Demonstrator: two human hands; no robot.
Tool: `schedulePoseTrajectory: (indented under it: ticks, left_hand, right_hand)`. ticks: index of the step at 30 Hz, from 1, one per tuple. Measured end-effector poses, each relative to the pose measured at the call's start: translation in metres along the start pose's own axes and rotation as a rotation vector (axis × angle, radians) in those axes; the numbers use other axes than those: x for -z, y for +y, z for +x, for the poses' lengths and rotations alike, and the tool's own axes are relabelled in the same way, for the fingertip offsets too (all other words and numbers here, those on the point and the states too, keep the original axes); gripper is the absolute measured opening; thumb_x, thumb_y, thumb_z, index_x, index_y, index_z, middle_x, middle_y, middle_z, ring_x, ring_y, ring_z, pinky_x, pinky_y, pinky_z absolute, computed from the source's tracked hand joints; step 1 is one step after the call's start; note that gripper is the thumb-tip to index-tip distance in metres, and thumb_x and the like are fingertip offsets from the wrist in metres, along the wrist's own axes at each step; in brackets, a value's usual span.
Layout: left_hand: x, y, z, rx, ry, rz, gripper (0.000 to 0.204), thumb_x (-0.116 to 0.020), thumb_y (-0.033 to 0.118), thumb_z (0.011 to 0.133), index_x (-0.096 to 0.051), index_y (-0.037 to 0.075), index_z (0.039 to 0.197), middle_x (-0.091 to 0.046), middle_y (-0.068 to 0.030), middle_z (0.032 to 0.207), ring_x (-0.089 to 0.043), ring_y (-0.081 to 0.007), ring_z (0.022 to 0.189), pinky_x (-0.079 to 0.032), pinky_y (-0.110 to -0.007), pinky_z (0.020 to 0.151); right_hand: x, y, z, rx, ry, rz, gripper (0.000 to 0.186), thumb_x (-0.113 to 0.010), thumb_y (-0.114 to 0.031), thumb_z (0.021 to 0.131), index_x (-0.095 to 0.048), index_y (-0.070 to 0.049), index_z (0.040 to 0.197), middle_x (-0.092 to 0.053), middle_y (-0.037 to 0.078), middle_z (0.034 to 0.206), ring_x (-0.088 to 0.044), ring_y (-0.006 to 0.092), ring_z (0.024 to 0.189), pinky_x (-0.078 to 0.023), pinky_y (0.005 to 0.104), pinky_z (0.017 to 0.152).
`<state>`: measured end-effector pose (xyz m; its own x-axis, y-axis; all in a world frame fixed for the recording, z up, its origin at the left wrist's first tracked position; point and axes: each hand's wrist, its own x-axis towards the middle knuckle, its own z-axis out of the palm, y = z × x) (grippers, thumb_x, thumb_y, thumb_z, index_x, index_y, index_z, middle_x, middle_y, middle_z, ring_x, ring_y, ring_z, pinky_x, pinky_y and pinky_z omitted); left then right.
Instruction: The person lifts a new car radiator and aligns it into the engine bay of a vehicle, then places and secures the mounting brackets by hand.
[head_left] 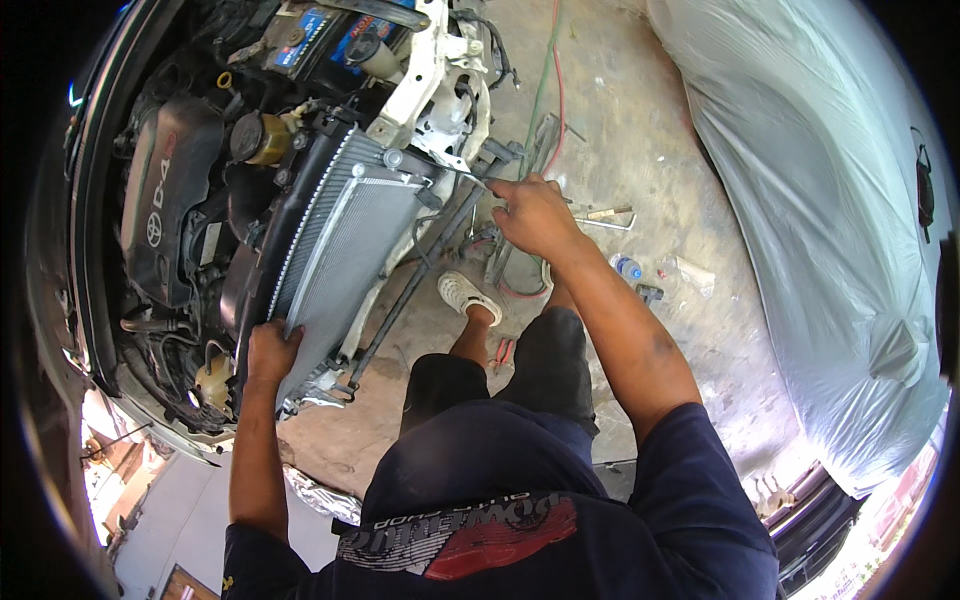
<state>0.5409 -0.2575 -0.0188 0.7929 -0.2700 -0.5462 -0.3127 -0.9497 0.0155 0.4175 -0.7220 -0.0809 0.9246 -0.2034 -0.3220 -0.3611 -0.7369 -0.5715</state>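
Observation:
My left hand [272, 352] is closed over the near end of a radiator [325, 270], its fingers curled at the black upper edge and the thumb along the grey finned face. The radiator stands in the open front of a car. My right hand [537, 215] is closed near the far end, index finger pointing toward the white metal body frame [430, 110]. A thin metal rod [470, 177] runs from its fingers toward the frame; its far tip is hard to make out. A dark bar [415, 285] lies lengthwise below the radiator's front.
On the left are an engine cover [165, 205], a battery [325, 38] and a yellowish reservoir [213, 383]. Green and red hoses [559, 70], red-handled pliers [505, 352] and a bottle [628, 267] lie on the concrete floor. A silver-grey sheet [790, 190] covers a vehicle on the right.

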Motion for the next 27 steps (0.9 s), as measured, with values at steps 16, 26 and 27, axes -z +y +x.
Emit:
schedulePoseTrajectory:
  ticks: [16,26,27]
  left_hand:
    - [0.004,0.05,0.013,-0.205,0.199,-0.341,0.055,-0.086,0.022,0.081,-0.066,-0.004,0.126,-0.072,-0.0291,0.106,-0.074,-0.0345,0.095,-0.056,-0.04,0.087]
    - [-0.001,0.075,0.016,-0.106,0.469,-0.338,0.05,-0.08,0.029,0.083,-0.068,0.006,0.125,-0.072,-0.0211,0.106,-0.069,-0.0407,0.096,-0.055,-0.05,0.086]
    - [-0.008,0.078,0.016,-0.065,0.463,-0.355,0.051,-0.08,0.029,0.084,-0.067,0.007,0.128,-0.071,-0.0206,0.109,-0.068,-0.041,0.098,-0.055,-0.05,0.087]
  right_hand:
    - [-0.018,0.03,0.005,0.112,-0.146,0.213,0.043,-0.067,-0.018,0.085,-0.07,-0.004,0.126,-0.074,0.023,0.106,-0.066,0.0415,0.108,-0.048,0.05,0.103]
    - [0.098,-0.115,0.157,0.468,0.721,-0.094,0.048,-0.073,-0.021,0.09,-0.063,0.001,0.131,-0.067,0.025,0.125,-0.062,0.0429,0.118,-0.05,0.0467,0.103]
    - [0.101,-0.126,0.184,0.483,0.739,-0.19,0.051,-0.072,-0.024,0.092,-0.061,0.001,0.134,-0.066,0.026,0.129,-0.061,0.0433,0.122,-0.049,0.046,0.105]
